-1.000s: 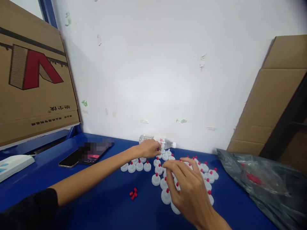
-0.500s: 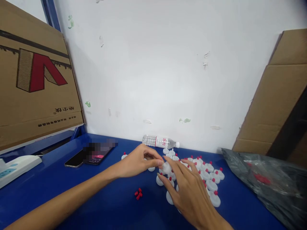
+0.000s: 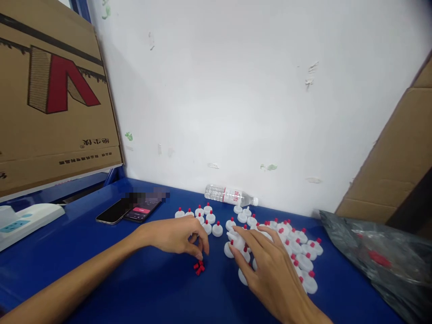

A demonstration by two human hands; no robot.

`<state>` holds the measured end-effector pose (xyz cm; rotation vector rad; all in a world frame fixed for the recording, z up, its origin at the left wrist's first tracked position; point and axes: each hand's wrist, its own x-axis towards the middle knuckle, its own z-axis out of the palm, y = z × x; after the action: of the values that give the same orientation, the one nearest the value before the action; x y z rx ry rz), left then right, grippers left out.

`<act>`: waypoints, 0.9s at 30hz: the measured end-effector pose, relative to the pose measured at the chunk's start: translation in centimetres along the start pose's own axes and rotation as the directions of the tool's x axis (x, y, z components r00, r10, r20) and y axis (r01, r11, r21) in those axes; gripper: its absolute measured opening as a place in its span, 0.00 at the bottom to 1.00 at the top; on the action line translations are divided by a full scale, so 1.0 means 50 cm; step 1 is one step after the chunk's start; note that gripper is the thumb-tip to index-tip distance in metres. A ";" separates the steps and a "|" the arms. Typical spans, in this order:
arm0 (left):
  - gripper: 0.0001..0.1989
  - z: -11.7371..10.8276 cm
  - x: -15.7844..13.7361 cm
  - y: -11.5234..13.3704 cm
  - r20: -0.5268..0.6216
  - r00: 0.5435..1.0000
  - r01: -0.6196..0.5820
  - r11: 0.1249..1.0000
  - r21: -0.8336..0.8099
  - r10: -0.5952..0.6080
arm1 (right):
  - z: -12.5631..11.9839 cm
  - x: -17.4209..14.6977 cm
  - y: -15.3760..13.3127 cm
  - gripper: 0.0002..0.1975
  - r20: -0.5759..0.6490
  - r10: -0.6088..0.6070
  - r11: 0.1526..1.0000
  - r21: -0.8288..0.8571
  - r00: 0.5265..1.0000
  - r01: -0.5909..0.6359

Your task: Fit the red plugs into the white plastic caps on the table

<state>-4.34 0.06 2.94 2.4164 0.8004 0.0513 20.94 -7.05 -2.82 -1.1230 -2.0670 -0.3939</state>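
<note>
My left hand [image 3: 184, 236] is bent down over a small pile of red caps [image 3: 198, 271], its thumb and fingers closed around the top one. My right hand [image 3: 266, 265] grips a white nozzle lid [image 3: 239, 241] between thumb and fingers; its bare spout points left. Around and under that hand lie many white round lids [image 3: 305, 262], most with a red cap on the spout. More red-tipped white lids [image 3: 217, 230] stand in a loose group beyond my left hand. My right palm and fingers hide part of the larger group.
A clear plastic bottle [image 3: 231, 195] lies by the wall. Two phones [image 3: 113, 211] and a white power strip [image 3: 30, 221] are at left, below a printed carton [image 3: 60, 130]. On the right, a grey plastic bag [image 3: 357, 252] holds red pieces, near a cardboard piece [image 3: 388, 166].
My left hand has left the white lid and moved down and left to the red caps. My right hand stays around the lid. The view has shifted slightly.
</note>
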 end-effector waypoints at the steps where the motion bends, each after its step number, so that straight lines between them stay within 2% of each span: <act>1: 0.07 0.003 0.001 -0.002 0.001 1.000 0.007 1.000 0.002 -0.007 | 0.001 -0.001 0.000 0.16 0.001 0.000 1.000 -0.002 1.000 0.000; 11: 0.05 0.016 0.012 -0.004 0.035 0.999 -0.007 1.000 -0.002 0.007 | 0.001 0.000 -0.005 0.16 0.020 0.000 0.999 0.053 1.000 -0.001; 20: 0.05 0.031 0.021 -0.002 -0.045 0.997 -0.054 0.998 0.035 0.056 | -0.004 0.001 -0.009 0.16 0.020 0.003 0.997 0.077 1.000 -0.005; 23: 0.05 0.047 0.028 0.006 -0.111 0.988 -0.097 0.989 0.112 0.109 | -0.004 0.000 -0.007 0.17 0.041 -0.001 0.997 0.078 0.999 -0.002; 27: 0.01 0.062 0.030 0.009 -0.177 0.974 -0.097 0.963 0.253 0.145 | 0.002 -0.001 -0.003 0.17 0.046 0.001 0.997 0.082 0.999 -0.004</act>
<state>-2.21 -0.98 0.40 2.7235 0.7809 0.2548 20.82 -7.13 -2.91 -1.0950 -2.1018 -0.2823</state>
